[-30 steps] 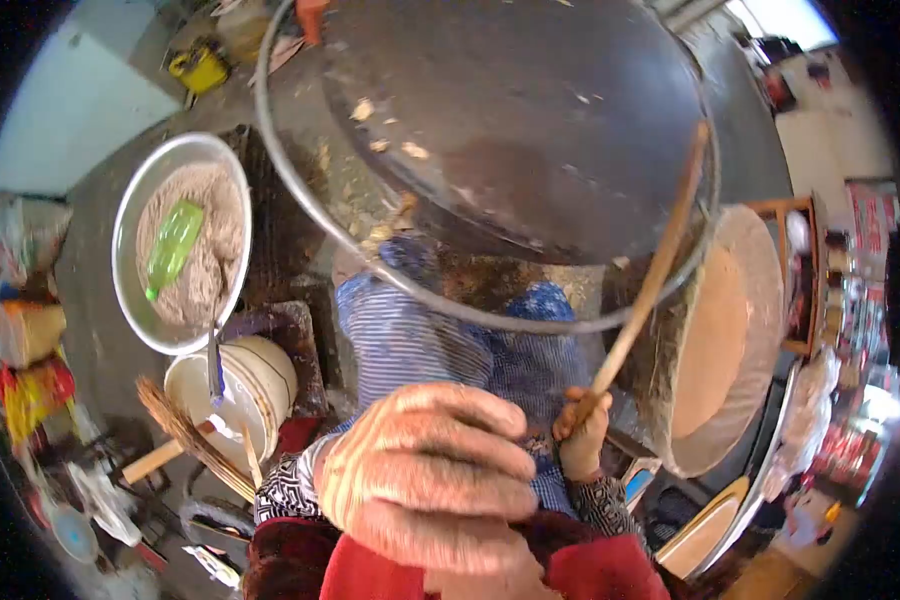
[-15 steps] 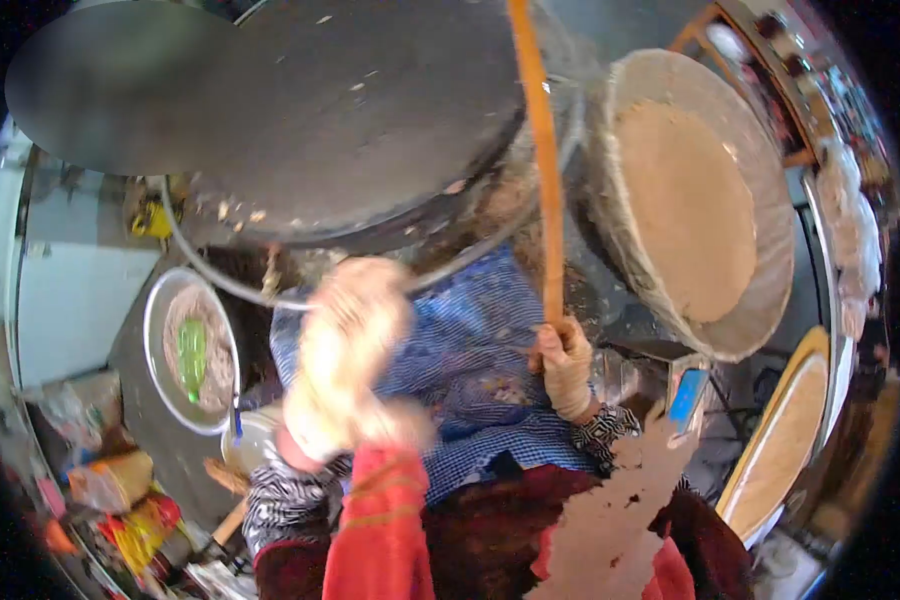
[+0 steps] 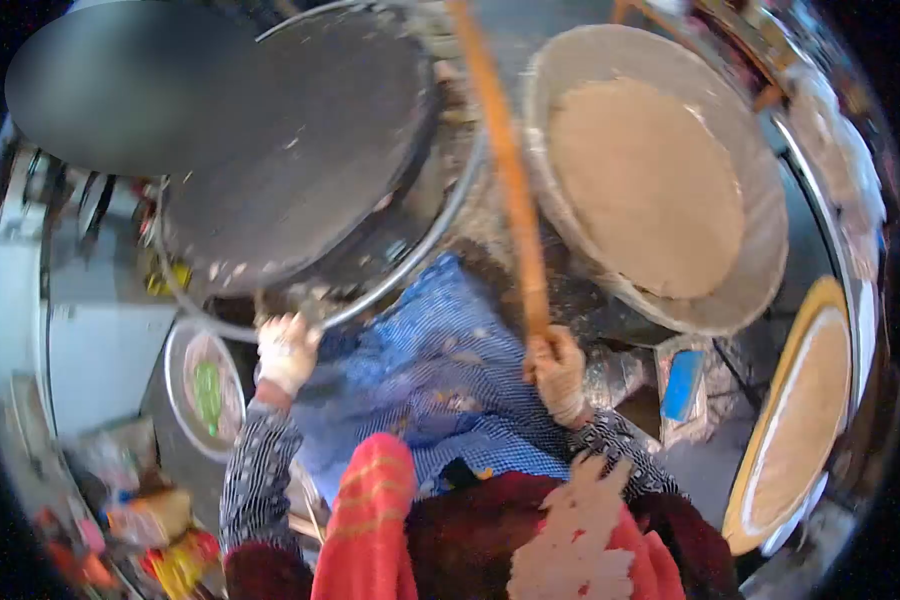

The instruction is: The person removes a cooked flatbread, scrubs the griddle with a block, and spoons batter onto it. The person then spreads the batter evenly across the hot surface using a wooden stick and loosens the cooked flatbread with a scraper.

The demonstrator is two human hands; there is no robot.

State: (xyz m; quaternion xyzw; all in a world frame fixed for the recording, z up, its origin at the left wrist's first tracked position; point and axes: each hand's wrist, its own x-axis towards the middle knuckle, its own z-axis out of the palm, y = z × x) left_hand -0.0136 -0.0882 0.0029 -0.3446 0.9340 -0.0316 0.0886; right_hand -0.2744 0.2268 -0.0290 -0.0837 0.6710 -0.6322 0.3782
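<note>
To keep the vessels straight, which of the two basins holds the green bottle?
The smaller basin by the left hand, the green bottle lying inside; the larger basin, right of the wooden stick, shows only tan contents.

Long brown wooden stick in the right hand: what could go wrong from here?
The stick, gripped near its lower end by the right hand, could swing into the wide grey basin beside it. The left hand, close to the grey metal ring, might get burned if the round black plate is hot.

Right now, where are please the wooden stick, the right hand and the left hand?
Wooden stick (image 3: 516,190): head view, middle of visible shaft.
Right hand (image 3: 560,375): head view, back.
Left hand (image 3: 287,356): head view, back.
</note>
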